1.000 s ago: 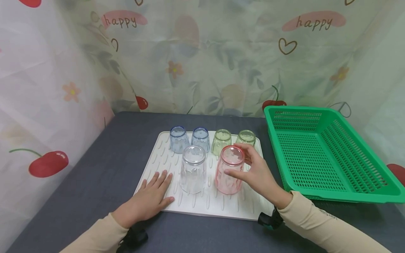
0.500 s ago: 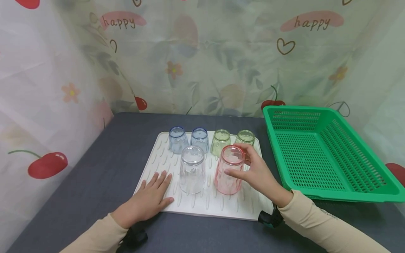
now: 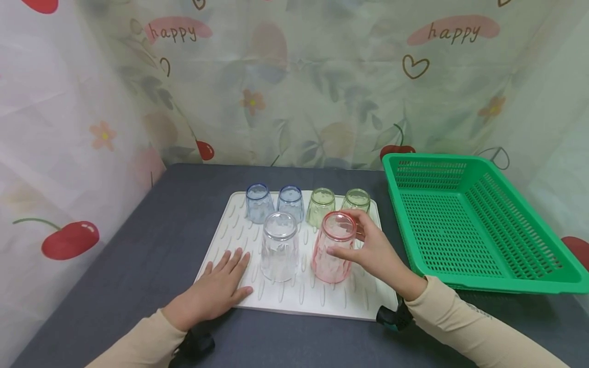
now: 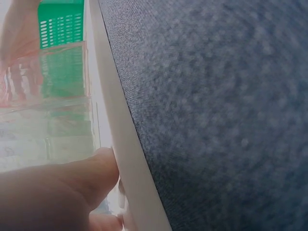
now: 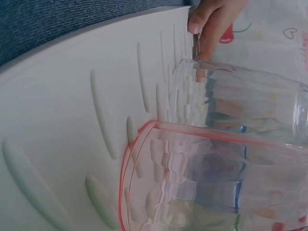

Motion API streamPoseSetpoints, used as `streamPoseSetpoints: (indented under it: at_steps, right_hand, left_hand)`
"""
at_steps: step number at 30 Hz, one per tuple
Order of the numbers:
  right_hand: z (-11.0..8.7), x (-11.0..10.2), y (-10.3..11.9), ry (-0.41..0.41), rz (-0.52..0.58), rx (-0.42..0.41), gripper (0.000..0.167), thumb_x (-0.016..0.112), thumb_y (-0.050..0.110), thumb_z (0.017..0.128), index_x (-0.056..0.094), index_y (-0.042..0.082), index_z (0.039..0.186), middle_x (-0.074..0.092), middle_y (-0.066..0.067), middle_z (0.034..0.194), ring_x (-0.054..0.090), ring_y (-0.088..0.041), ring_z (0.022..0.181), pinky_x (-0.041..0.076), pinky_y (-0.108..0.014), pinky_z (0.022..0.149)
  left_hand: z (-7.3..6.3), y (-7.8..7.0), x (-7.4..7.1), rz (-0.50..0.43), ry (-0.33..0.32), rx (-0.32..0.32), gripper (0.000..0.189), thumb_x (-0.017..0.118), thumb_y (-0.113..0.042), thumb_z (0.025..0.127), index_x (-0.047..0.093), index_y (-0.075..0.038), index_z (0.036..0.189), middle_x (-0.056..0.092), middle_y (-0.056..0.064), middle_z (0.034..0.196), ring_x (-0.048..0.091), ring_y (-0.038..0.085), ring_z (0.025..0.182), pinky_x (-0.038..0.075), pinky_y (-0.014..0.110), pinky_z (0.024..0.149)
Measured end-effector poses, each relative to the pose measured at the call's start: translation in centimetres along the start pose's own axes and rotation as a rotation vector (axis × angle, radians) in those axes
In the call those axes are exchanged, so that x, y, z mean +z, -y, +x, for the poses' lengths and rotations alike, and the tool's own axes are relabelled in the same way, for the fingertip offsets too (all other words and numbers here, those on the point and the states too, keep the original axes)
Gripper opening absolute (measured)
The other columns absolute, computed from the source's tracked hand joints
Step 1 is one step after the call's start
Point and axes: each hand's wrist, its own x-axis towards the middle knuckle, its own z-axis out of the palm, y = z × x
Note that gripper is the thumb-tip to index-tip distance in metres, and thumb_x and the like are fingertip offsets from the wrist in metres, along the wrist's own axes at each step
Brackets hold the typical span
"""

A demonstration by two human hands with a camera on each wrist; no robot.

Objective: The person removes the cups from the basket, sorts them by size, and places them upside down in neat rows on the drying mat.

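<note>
On the white ridged mat (image 3: 285, 299) a pink drinking glass (image 3: 336, 266) stands upside down, also filling the lower right of the right wrist view. My right hand (image 3: 375, 250) holds it from the right, thumb in front and fingers behind. Flat on the mat's left front part rests my left hand (image 3: 213, 294), fingers straight and spread. Between the hands stands a clear glass (image 3: 279, 255), inverted too. Behind are two small blue glasses (image 3: 259, 204) and two small green glasses (image 3: 321, 207) in a row, one green glass partly covered by my right fingers.
A green plastic basket (image 3: 488, 286) with slotted walls stands right of the mat. Dark grey cloth covers the table (image 3: 152, 245). A patterned curtain (image 3: 299, 102) encloses the back and sides.
The hands and glasses hold their places; the head view has shifted very slightly. My right hand stays around the pink glass.
</note>
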Motion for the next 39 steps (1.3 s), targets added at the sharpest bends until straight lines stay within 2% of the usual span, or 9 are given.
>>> streamPoseSetpoints:
  at_steps: [39]
  right_hand:
    - [0.13,-0.17,0.34,0.015,0.016,0.005,0.084,0.087,0.023,0.072,0.040,0.015,0.140,0.054,-0.009,0.134,0.053,-0.029,0.123,0.047,-0.053,0.098]
  left_hand:
    - [0.14,-0.23,-0.38,-0.018,0.028,-0.019,0.075,0.055,-0.043,0.096,0.026,-0.003,0.152,0.017,0.020,0.160,0.011,0.043,0.147,0.014,0.070,0.109]
